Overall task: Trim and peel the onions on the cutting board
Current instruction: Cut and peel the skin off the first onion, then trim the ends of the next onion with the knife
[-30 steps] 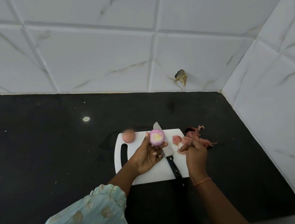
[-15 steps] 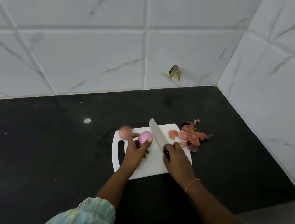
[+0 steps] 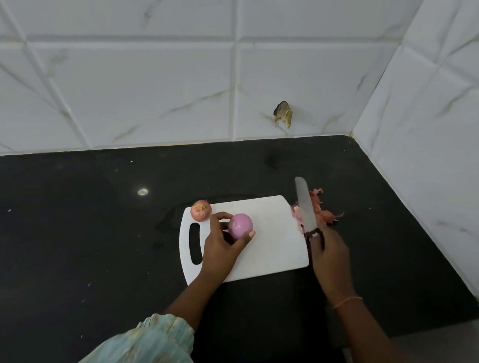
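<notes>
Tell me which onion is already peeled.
The onion in the left hand: smooth, pinkish-purple. The other onion, at the board's far left corner, has dry skin.

I am standing at a black countertop [image 3: 81,254] that is running into a corner. White marble-look wall tiles [image 3: 125,84] are rising behind it and along my right. A chipped hole [image 3: 283,114] is showing low in the back wall, and a small light reflection [image 3: 143,192] is glinting on the counter.

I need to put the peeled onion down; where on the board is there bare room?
The cutting board is bare between the peeled onion in the left hand and the knife in the right hand. Crowded: unpeeled onion at the far left corner, peels off the right edge.
</notes>
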Demonstrator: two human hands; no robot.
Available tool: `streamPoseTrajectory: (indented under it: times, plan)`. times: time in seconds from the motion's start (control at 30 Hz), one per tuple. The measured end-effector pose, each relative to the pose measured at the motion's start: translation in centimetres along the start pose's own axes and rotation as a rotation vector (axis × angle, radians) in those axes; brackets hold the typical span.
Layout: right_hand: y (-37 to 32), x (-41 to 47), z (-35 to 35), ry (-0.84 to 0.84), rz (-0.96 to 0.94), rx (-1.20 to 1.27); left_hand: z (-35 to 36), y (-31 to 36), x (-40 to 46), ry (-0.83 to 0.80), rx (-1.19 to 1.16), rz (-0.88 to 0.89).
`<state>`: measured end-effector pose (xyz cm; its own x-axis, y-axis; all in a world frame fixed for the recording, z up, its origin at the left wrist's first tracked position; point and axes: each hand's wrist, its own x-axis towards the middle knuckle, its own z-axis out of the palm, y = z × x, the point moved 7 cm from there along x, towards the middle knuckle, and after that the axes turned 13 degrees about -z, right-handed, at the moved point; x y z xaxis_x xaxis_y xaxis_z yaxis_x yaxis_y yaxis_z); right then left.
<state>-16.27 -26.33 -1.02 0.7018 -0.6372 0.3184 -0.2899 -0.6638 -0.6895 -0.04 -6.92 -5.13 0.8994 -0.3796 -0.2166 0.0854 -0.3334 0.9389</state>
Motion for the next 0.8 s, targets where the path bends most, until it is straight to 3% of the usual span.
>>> streamPoseTrajectory:
  times: [0.17,0.27,0.43,0.53,0.63,0.8]
  plan:
    - [3.0,0.8,-1.9,0.100,0.291,0.211,-0.4,0.4,0.0,-0.009,-0.065,-0.011]
    - [3.6,1.0,-3.4,0.223,0.212,0.213,-1.0,1.1,0.2,0.028,-0.065,0.008]
    - [2.9,0.8,-2.8,0.183,0.268,0.228,-3.1,3.1,0.1,0.097,0.020,0.205]
    - [1.7,0.7,-1.5,0.119,0.256,0.148,-4.5,3.2,0.1,0.053,0.120,0.283]
    - [0.0,0.7,0.6,0.027,0.138,0.125,-5.7,1.2,0.1,-0.067,0.208,0.216]
    - [-2.0,0.2,6.1,-0.232,0.116,0.200,-8.4,-2.2,0.3,0.034,0.336,0.028]
